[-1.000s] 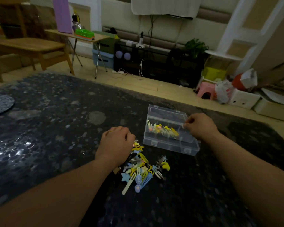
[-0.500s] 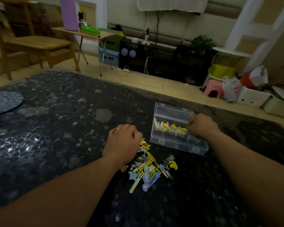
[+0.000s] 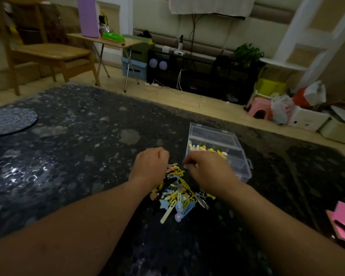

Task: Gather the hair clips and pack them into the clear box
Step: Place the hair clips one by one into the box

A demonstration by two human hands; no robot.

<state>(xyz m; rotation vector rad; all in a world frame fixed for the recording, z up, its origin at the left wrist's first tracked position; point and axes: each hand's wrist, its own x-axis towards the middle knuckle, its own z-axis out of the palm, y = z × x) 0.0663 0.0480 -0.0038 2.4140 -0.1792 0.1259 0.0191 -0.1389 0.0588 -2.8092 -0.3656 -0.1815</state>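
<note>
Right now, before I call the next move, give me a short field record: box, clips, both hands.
clear box: lid open, on the dark mat, beyond the heap
clips in box: a few, in one row
loose clips: heap on the mat, nearer than the box
left hand: fingers curled, on the heap's far left; grip unclear
right hand: blurred, above the box's near left corner; grip unclear

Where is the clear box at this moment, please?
In the head view, the clear box sits open on the dark table, right of centre, just beyond the pile of hair clips and partly behind the right hand.
</note>
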